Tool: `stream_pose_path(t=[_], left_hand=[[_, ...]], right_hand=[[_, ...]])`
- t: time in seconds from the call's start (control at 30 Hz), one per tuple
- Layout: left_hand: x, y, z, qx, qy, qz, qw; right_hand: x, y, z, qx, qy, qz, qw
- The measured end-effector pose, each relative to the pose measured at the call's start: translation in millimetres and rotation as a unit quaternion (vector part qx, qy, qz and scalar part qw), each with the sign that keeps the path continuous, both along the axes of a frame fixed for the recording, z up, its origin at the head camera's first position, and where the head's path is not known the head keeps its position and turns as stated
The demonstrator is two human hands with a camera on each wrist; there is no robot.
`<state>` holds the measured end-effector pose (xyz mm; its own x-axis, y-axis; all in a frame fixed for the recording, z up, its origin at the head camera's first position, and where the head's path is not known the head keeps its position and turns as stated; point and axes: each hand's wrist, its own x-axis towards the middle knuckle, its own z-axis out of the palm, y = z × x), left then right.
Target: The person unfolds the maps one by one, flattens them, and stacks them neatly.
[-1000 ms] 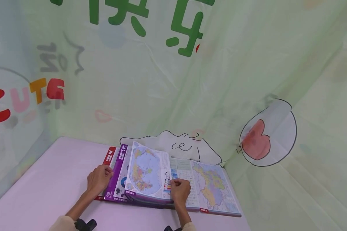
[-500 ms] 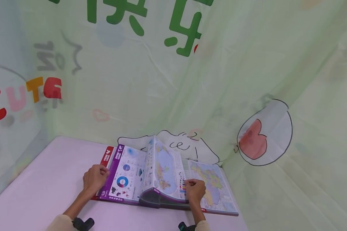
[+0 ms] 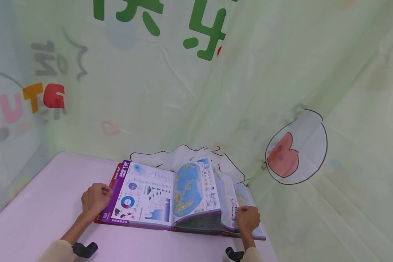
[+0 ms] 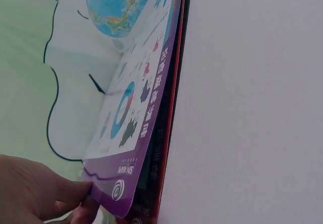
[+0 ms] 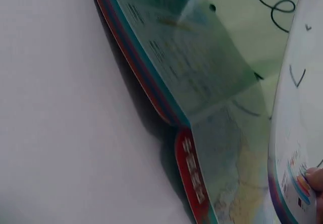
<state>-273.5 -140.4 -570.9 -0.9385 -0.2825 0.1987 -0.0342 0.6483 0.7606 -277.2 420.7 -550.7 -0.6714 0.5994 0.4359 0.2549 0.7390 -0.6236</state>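
Observation:
A purple-edged folding map (image 3: 150,196) lies partly unfolded, its left panel showing charts and a ring diagram. My left hand (image 3: 96,198) pinches the purple left edge, and in the left wrist view the thumb and fingers (image 4: 75,188) grip its corner. A middle panel with a blue relief map (image 3: 188,189) arches up off the layer below. At the far right panel's outer edge, my right hand (image 3: 249,219) pinches the sheet; only a fingertip (image 5: 315,177) of it shows in the right wrist view. Beneath lies a red-edged map (image 3: 99,218), mostly covered.
Both maps lie on a pale pink table (image 3: 62,182). Directly behind stands a light green curtain (image 3: 170,109) with printed letters and drawings. Dark wrist cameras (image 3: 85,250) are strapped to both wrists.
My right hand has moved right, drawing the folded panels of the purple-edged map apart and uncovering its chart panel and blue relief map. My left hand has shifted slightly left.

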Motion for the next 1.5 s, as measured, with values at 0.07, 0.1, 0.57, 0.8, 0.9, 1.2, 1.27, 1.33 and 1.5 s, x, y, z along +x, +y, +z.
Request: stream_pose_path(t=[0.07,0.1,0.57,0.8,0.9,1.2,1.27,1.33,1.5], left_hand=[[3.1,-1.9,2.3,-0.002,0.000,0.002,1.0000],[4.4,-2.6,3.8,-0.001,-0.001,0.003,1.0000],[-0.9,-8.8,7.3,-0.019,-0.013,0.030,0.9993],[1.8,-5.9,15.1,-0.041,-0.022,0.022,0.9987],[1.2,-5.2,16.1,-0.047,-0.013,0.012,0.9987],[2.1,-2.7,9.3,-0.044,-0.001,0.008,0.9990],[1.9,-2.1,6.9,-0.039,-0.005,0.016,0.9991],[2.7,-1.4,5.1,-0.031,-0.006,0.027,0.9991],[4.4,0.4,-0.5,-0.015,-0.003,0.054,0.9984]], right_hand=[[-1.1,7.8,1.5,0.014,-0.008,-0.007,0.9998],[-1.3,10.7,3.4,0.019,-0.012,-0.010,0.9997],[-5.4,52.3,15.5,0.124,-0.111,-0.036,0.9854],[-3.5,76.3,-2.6,0.142,-0.188,-0.058,0.9702],[-3.2,81.4,-6.3,0.141,-0.194,-0.071,0.9683],[-4.3,95.4,-25.8,0.112,-0.211,-0.115,0.9643],[-4.5,97.4,-27.7,0.104,-0.203,-0.121,0.9661],[-5.4,98.7,-28.7,0.094,-0.197,-0.128,0.9675],[-8.2,100.7,-33.9,0.078,-0.173,-0.139,0.9719]])
